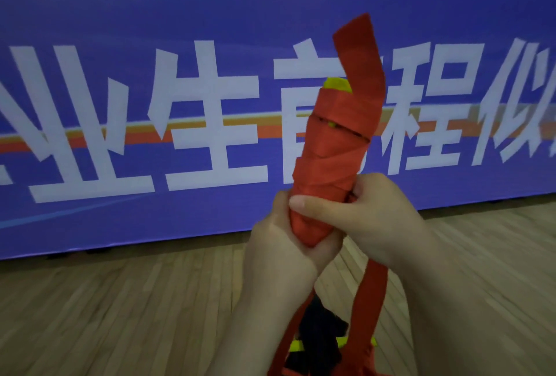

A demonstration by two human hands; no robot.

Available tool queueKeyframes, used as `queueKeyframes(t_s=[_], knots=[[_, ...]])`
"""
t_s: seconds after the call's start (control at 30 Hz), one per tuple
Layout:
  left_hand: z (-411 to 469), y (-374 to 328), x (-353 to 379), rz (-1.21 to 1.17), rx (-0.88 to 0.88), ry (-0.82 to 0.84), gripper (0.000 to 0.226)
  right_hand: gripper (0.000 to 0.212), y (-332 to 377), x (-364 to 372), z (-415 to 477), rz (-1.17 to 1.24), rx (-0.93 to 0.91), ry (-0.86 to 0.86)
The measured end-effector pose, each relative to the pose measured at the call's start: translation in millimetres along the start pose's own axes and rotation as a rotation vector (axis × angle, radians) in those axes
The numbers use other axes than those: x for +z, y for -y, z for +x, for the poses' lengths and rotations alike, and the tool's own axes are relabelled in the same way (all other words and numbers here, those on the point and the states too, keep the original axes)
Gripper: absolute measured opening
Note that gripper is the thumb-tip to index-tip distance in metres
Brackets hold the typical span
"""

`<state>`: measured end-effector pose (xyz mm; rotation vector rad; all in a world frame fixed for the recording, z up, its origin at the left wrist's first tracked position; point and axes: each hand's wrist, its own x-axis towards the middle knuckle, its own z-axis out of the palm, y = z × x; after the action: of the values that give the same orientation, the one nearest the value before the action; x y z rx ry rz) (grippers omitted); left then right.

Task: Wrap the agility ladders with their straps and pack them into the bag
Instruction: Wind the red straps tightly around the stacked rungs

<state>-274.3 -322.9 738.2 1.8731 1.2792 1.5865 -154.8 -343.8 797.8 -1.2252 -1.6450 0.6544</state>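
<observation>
Left hand (282, 240) grips bottom of upright red-strap-wrapped yellow ladder bundle (328, 150); right hand (370, 219) clamped round it, thumb across front.

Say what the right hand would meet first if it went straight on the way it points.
Probably the left hand: the right hand points left across the bundle, forefinger tip close beside it.

**Bare hands and forearms in dim light**

Two hands are seen from the wearer's own view: the left hand (279, 240) and the right hand (379, 219). Both are shown uncovered. A short, rounded nail (296, 203) is seen on the thumb of the right hand. The left forearm (255, 330) and the right forearm (451, 315) are shown bare down to the lower edge of the view. Finer detail cannot be told, because the light is weak.
</observation>
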Motion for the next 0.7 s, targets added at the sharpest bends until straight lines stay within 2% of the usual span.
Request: queueKeyframes(t_s=[0.07, 0.17, 0.2, 0.27, 0.37, 0.4, 0.47, 0.57, 0.6, 0.63, 0.7], knots=[[1, 2, -7, -0.204, 0.050, 0.175, 0.048, 0.042, 1, -3, -2, 0.103, -0.033, 0.056], [9, 13, -11, -0.651, -0.074, 0.417, 0.056, 0.017, 7, -1, 1, 0.312, 0.006, 0.059], [11, 16, -9, -0.650, -0.101, 0.409, 0.052, 0.017, 7, 2, 2, 0.319, 0.010, 0.047], [13, 16, 3, -0.569, -0.097, 0.261, 0.046, 0.031, 4, 4, 7, 0.247, 0.013, 0.031], [9, 8, 18, -0.237, -0.063, -0.015, 0.042, 0.041, -1, 9, 13, 0.020, 0.000, 0.007], [9, 6, 18, -0.149, 0.009, -0.009, 0.040, 0.038, -2, 10, 14, -0.029, -0.010, -0.048], [10, 11, 14, -0.151, 0.113, 0.103, 0.047, 0.033, -8, 10, 19, 0.054, -0.023, -0.133], [19, 22, -2, -0.330, 0.055, 0.338, 0.060, 0.026, -11, 10, 19, 0.274, -0.028, -0.130], [23, 26, -6, -0.357, 0.021, 0.396, 0.058, 0.022, -11, 11, 19, 0.303, -0.038, -0.135], [26, 28, -6, -0.343, 0.002, 0.419, 0.052, 0.019, -10, 12, 20, 0.310, -0.050, -0.140], [25, 26, 0, -0.270, -0.004, 0.334, 0.045, 0.018, -9, 14, 22, 0.272, -0.061, -0.129]])
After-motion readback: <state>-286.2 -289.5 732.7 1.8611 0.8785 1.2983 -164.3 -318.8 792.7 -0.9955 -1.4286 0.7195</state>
